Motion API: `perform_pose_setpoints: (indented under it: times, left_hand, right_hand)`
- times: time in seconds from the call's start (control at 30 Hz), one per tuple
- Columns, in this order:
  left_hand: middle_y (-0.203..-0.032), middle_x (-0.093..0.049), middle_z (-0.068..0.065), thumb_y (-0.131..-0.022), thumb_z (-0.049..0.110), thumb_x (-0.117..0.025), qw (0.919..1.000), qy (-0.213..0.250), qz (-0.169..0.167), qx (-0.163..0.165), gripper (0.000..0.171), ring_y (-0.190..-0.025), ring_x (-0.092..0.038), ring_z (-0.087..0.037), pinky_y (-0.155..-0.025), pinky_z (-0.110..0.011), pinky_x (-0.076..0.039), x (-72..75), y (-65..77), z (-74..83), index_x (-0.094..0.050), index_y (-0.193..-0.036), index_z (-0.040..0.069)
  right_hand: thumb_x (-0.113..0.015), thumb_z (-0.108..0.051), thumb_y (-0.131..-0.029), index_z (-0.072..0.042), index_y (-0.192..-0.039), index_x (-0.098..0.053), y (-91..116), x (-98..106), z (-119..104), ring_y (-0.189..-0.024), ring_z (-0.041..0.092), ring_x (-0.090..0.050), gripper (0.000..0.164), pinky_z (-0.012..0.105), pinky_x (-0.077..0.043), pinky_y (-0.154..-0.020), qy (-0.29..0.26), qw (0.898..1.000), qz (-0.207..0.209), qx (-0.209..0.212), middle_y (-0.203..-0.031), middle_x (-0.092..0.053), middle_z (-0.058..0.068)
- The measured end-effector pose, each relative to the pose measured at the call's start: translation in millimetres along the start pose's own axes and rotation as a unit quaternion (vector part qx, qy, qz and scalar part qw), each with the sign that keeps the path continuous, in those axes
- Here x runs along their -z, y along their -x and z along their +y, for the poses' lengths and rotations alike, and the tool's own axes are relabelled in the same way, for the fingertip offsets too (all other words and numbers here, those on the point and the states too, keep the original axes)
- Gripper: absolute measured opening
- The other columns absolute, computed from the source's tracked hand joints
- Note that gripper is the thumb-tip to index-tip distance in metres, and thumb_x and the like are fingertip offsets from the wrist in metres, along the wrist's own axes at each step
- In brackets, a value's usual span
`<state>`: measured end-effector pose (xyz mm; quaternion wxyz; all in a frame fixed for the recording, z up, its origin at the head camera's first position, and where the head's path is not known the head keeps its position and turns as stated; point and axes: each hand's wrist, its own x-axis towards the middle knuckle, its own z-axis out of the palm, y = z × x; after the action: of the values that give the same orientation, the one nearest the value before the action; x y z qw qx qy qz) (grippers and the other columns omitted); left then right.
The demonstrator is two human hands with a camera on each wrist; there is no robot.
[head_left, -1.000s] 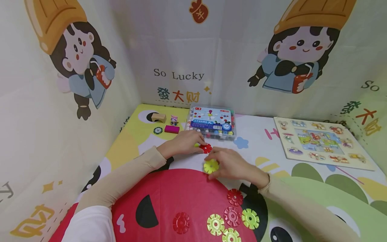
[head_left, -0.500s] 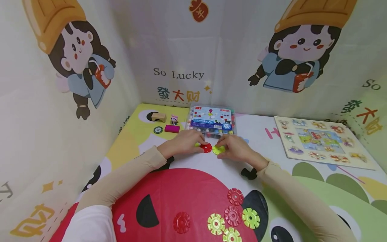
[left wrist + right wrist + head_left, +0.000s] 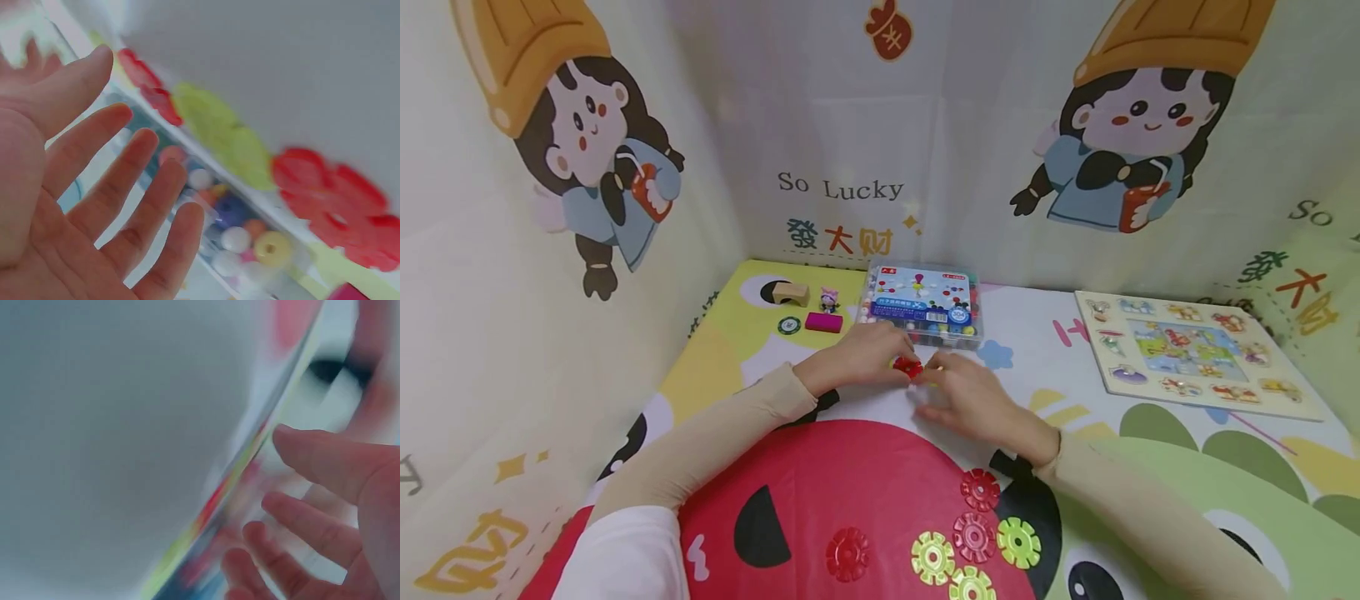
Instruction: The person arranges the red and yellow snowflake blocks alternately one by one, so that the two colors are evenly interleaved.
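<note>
A row of interlocking flower-shaped discs runs across the left wrist view: a red disc, a yellow-green disc and another red disc follow one another, touching or overlapping. My left hand is beside the row, thumb and fingers spread apart with nothing between them in its wrist view. Close to it, my right hand reaches the row's right end, where a bit of yellow shows. In the blurred right wrist view its thumb and fingers stand apart beside the row. The left hand hides part of the row from above.
Behind the hands is a clear box of coloured beads. A wooden block, small figure, magenta block and round chip lie left of it. A picture puzzle board is at right. Several loose discs lie in front.
My right hand has brought a yellow-green disc up and left to the red disc by the left hand, and its fingers have since spread. My left hand has stayed nearly in place.
</note>
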<state>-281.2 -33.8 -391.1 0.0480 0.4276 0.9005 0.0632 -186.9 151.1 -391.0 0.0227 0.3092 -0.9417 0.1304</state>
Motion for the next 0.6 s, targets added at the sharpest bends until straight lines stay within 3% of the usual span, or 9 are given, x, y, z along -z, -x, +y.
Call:
perform_pose_setpoints:
  times: [0.1,0.2,0.27,0.3,0.37,0.6]
  left_hand:
    - [-0.116,-0.066,0.009,-0.082,0.042,-0.07,0.9997,0.023,-0.002,-0.004,0.033,-0.11,-0.056,-0.011,-0.087,-0.035,-0.049,2.1,-5.8,6.2,-0.069,-0.115,0.033]
    - [-0.123,-0.063,0.009,-0.083,0.042,-0.07,0.9985,0.05,-0.014,-0.017,0.041,-0.118,-0.052,-0.012,-0.096,-0.036,-0.046,3.1,-14.2,12.3,-0.065,-0.122,0.03]
    - [-0.127,-0.061,0.009,-0.085,0.042,-0.068,0.9977,0.054,-0.024,-0.035,0.042,-0.122,-0.05,-0.013,-0.1,-0.038,-0.044,2.2,-20.3,15.5,-0.062,-0.125,0.03]
    - [-0.129,-0.06,0.009,-0.085,0.041,-0.067,0.9974,0.051,-0.028,-0.043,0.042,-0.124,-0.049,-0.014,-0.102,-0.039,-0.043,1.4,-23.3,16.6,-0.062,-0.126,0.03]
    - [-0.13,-0.059,0.009,-0.086,0.041,-0.066,0.997,0.043,-0.038,-0.053,0.041,-0.125,-0.049,-0.013,-0.103,-0.039,-0.042,-1.2,-28.5,17.5,-0.062,-0.125,0.03]
    - [-0.128,-0.06,0.012,-0.086,0.042,-0.067,0.9969,0.038,-0.049,-0.049,0.037,-0.121,-0.051,-0.011,-0.1,-0.035,-0.043,-11.7,-32.9,12.9,-0.064,-0.121,0.034]
  right_hand:
    - [-0.068,-0.048,-0.082,-0.027,-0.118,-0.067,16.4,-5.1,-46.1,-0.099,0.005,-0.055,0.042,0.025,-0.05,-0.08,-0.006,0.99,-0.055,0.129,-0.109,-0.061,-0.007]
    - [-0.058,-0.056,-0.086,-0.032,-0.133,-0.053,30.1,-11.3,-83.6,-0.106,-0.001,-0.05,0.053,0.016,-0.046,-0.084,0.001,0.953,-0.144,0.266,-0.119,-0.055,-0.011]
    - [-0.056,-0.055,-0.087,-0.034,-0.138,-0.047,34.3,-14.6,-99.4,-0.107,-0.003,-0.046,0.056,0.011,-0.043,-0.083,0.02,0.929,-0.18,0.323,-0.123,-0.051,-0.012]
    - [-0.057,-0.054,-0.087,-0.034,-0.138,-0.046,34.6,-16.1,-104.4,-0.106,-0.004,-0.044,0.056,0.009,-0.042,-0.083,0.027,0.922,-0.19,0.338,-0.123,-0.051,-0.013]
    - [-0.06,-0.051,-0.086,-0.033,-0.136,-0.048,33.0,-18.7,-110.3,-0.102,-0.005,-0.043,0.054,0.007,-0.04,-0.079,0.039,0.916,-0.194,0.348,-0.12,-0.051,-0.014]
    - [-0.067,-0.047,-0.083,-0.031,-0.12,-0.06,24.8,-25.1,-113.1,-0.091,-0.008,-0.041,0.041,0.003,-0.036,-0.065,0.019,0.925,-0.192,0.327,-0.106,-0.051,-0.015]
